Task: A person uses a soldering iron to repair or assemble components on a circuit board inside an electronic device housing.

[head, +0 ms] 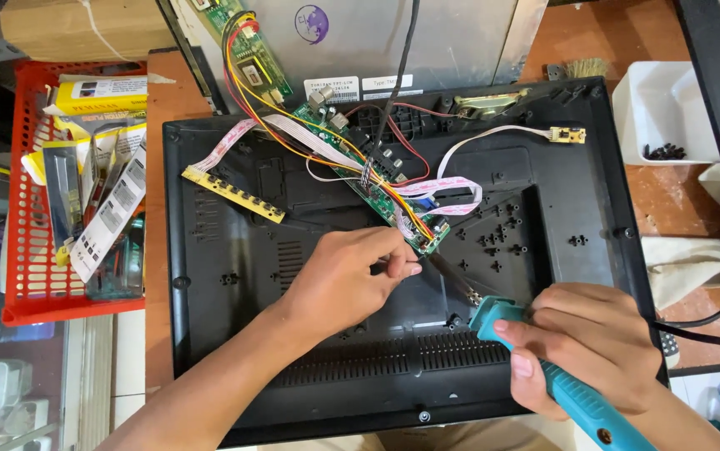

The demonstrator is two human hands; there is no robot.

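A: How will that green circuit board (374, 182) handle?
B: Light, stiff, fragile I'd judge; take its edges. It lies on the black back cover (535, 276), left hand (345, 280) fingers pinched at its lower end.
A: And the right hand (590, 342)?
B: Clamped on the teal soldering iron (560, 380) (tip by the board). Crowded wooden bench (669, 196), 1 red basket (21, 288) left

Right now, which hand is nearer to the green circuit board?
Left. The left hand has its fingertips right at the lower end of the green circuit board. The right hand sits farther off to the lower right, gripping a teal soldering iron.
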